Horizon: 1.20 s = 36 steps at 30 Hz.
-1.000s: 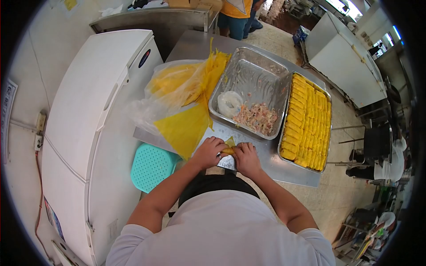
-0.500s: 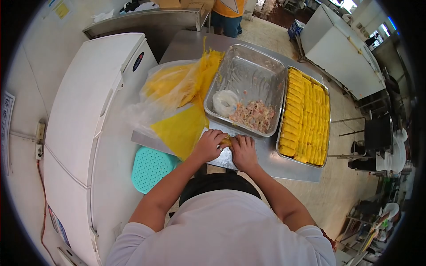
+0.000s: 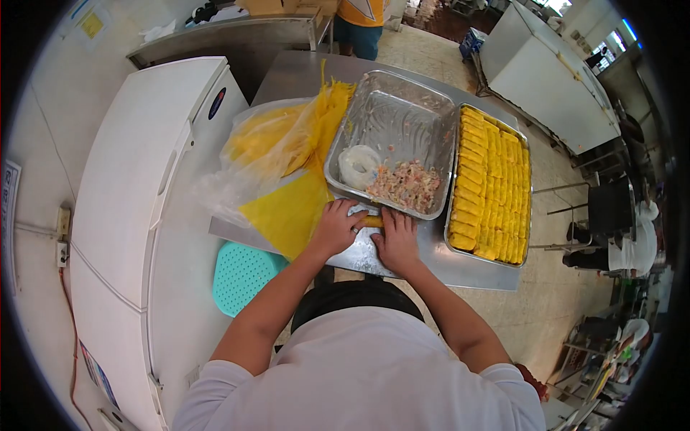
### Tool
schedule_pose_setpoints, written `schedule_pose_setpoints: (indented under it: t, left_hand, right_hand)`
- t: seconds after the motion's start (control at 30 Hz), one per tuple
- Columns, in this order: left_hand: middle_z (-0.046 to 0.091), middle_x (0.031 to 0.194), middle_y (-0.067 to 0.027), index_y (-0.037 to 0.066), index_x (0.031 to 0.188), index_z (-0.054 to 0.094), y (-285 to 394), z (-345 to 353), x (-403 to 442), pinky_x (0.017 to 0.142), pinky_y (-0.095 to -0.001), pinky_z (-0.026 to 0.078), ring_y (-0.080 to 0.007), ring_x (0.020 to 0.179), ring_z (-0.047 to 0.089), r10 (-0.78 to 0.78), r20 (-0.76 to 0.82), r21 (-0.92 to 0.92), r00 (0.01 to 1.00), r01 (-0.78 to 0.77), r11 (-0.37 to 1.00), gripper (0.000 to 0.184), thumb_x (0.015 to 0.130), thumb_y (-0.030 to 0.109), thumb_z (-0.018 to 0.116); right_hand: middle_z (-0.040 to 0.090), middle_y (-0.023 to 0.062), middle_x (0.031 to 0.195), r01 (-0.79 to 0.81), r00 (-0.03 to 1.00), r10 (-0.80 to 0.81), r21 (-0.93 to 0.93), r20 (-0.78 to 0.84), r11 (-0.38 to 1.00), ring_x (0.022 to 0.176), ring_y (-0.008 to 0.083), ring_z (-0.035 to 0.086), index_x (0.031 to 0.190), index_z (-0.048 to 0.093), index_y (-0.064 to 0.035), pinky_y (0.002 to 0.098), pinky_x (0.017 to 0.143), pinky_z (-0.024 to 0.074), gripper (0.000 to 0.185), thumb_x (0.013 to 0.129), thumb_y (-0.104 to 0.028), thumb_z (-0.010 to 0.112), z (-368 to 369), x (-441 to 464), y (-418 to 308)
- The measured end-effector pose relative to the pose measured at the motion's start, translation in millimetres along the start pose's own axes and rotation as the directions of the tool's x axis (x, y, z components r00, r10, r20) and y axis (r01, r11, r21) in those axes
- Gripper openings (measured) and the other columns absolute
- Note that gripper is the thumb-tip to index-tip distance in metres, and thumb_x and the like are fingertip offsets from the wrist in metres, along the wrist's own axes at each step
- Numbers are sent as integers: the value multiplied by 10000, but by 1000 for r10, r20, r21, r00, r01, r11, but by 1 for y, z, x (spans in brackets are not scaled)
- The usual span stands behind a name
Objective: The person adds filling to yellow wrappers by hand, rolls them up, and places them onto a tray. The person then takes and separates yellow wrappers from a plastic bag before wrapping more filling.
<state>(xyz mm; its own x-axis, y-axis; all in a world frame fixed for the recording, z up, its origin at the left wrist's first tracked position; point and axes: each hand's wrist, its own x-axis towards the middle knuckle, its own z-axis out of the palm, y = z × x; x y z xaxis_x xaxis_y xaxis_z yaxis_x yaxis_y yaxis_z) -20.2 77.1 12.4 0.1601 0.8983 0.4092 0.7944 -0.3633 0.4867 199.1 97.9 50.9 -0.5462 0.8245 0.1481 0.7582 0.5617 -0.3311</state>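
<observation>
A yellow spring roll (image 3: 371, 221) lies across the metal surface in front of me, one end under each hand. My left hand (image 3: 335, 228) has its fingers curled over the left end. My right hand (image 3: 397, 242) presses on the right end with bent fingers. Beside my left hand is a pile of yellow wrapper sheets (image 3: 286, 212). Just beyond both hands stands a deep metal pan (image 3: 402, 108) holding chopped meat filling (image 3: 406, 185) and a white round dish or lid (image 3: 359, 167). To the right, a tray (image 3: 487, 258) carries rows of finished yellow rolls (image 3: 491, 183).
A clear plastic bag (image 3: 241, 154) with more yellow wrappers lies at the table's left. A white fridge (image 3: 136, 194) borders that side, and a turquoise perforated stool (image 3: 244, 276) sits below the table edge. Beyond the table stands another person (image 3: 361, 29); a white chest freezer (image 3: 546, 79) is far right.
The spring roll shows more between my hands, which have moved slightly forward and a little farther apart. The whole view has shifted slightly.
</observation>
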Motion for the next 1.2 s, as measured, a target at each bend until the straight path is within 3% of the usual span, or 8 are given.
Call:
schedule_pose_setpoints:
  t: [0.13,0.47,0.57,0.73,0.8,0.87,1.0,1.2]
  left_hand:
    - [662,1279,-170,57,1275,709,1,-7,-4,1037,-518,457,-391,1215,588,-163,-99,-78,982,156,985,362,962,238,727]
    - [692,1223,-214,15,1289,660,5,1,-39,1033,-530,462,-440,1165,618,-322,-236,-154,917,292,944,353,993,199,714]
    - [693,1237,-212,12,1295,654,6,-3,-38,1037,-529,460,-436,1176,616,-340,-190,-158,921,313,937,357,999,205,707]
    - [693,1230,-204,15,1280,656,10,-5,-35,1032,-523,452,-431,1162,615,-325,-163,-129,932,307,943,381,969,220,739]
    - [693,1225,-204,16,1281,657,10,-4,-34,1029,-518,453,-427,1157,617,-312,-153,-111,938,298,948,391,962,223,745]
    - [692,1217,-206,17,1282,658,12,-5,-33,1027,-515,454,-424,1153,619,-306,-145,-95,941,295,951,398,955,224,750]
    - [689,1202,-211,19,1279,662,14,-7,-31,1026,-510,455,-422,1152,619,-303,-142,-83,942,294,952,402,944,221,757]
    - [684,1203,-209,21,1280,664,14,-6,-30,1026,-504,454,-419,1153,619,-304,-146,-63,941,298,953,401,942,215,757]
  right_hand:
    - [573,258,1393,14,999,-23,202,42,979,1276,476,532,1476,528,9,549,1122,435,625,934,-225,735,-11,-12,8]
    - [712,216,1183,195,974,-202,80,101,978,1119,422,692,1260,720,-22,513,988,555,404,870,-127,692,28,45,-3]
    - [725,229,1144,-102,976,27,345,217,933,1091,433,693,1210,726,-11,519,931,564,357,873,-119,682,4,37,-8]
    - [739,55,972,-537,843,263,749,469,389,846,90,636,1288,720,21,282,773,534,436,907,-186,769,-96,2,38]
    - [740,72,976,-530,844,323,756,427,385,843,130,654,1290,709,36,309,786,547,441,904,-170,764,-143,-9,77]
    - [750,119,989,-444,892,414,530,183,722,846,180,684,1276,715,42,339,799,561,434,881,-134,754,-172,-23,124]
    - [767,235,1078,-424,902,399,162,165,891,959,352,748,1242,736,41,409,880,585,413,848,-84,722,-196,-35,172]
    - [777,244,1111,-459,851,408,92,332,884,1049,399,749,1187,801,-11,438,936,585,348,872,-130,713,-189,-47,197]
